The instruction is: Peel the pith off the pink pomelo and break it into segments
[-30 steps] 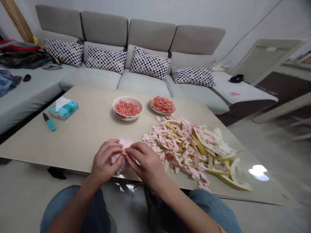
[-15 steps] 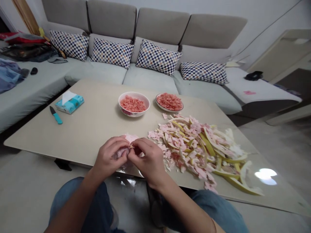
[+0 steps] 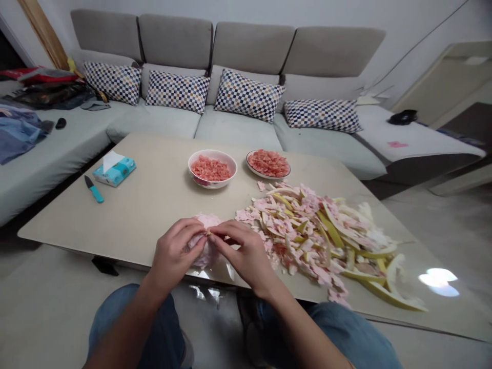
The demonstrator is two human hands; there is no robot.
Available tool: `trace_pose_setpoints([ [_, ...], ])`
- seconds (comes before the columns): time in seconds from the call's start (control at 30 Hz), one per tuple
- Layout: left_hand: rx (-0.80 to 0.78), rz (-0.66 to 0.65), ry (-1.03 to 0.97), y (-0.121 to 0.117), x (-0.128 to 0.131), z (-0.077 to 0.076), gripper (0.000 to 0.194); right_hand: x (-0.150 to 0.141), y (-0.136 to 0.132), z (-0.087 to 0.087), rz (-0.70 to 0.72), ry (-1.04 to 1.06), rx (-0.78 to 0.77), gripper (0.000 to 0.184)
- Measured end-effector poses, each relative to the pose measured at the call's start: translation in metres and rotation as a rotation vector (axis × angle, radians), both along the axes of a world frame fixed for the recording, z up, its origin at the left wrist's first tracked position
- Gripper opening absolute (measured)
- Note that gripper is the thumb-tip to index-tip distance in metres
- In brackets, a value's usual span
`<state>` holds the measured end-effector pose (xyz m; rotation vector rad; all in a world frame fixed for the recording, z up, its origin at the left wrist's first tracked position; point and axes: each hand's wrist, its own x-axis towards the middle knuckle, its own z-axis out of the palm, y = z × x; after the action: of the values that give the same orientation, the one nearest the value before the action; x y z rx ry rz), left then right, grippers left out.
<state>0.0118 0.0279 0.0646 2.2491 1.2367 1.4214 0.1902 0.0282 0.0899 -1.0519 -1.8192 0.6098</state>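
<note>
At the table's near edge lies a peeled pomelo (image 3: 208, 256), a pale pink ball partly covered by my fingers. My left hand (image 3: 172, 252) is closed on its left side, thumb and fingertips pinching near the top middle. From the right, my right hand (image 3: 246, 252) pinches at the same spot, its fingertips meeting those of the left. A small yellowish bit shows between the fingertips. Beyond the hands stand a white bowl (image 3: 213, 183) of pink pomelo flesh (image 3: 211, 168) and a dark-rimmed plate (image 3: 250, 167) heaped with more flesh (image 3: 269, 162).
A large heap of pomelo peel (image 3: 330, 230) and pink pith scraps spreads over the right of the table (image 3: 154, 200). A teal-handled knife (image 3: 95, 190) and a tissue pack (image 3: 115, 171) lie at the left. Behind is a sofa (image 3: 238, 125) with checkered cushions.
The view has shifted slightly. My right hand's fingers have straightened somewhat and both hands' fingertips have drawn together. More of the pomelo shows below them.
</note>
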Motion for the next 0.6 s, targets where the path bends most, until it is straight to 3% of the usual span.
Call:
trace_pose_setpoints([
  [0.27,0.028,0.042,0.114,0.006,0.007,0.010,0.017,0.006,0.004,0.003,-0.031,-0.365,0.246,0.019],
  [0.6,-0.008,-0.020,0.013,0.010,0.004,0.009,0.019,0.013,0.019,0.021,0.162,-0.532,0.132,0.009],
])
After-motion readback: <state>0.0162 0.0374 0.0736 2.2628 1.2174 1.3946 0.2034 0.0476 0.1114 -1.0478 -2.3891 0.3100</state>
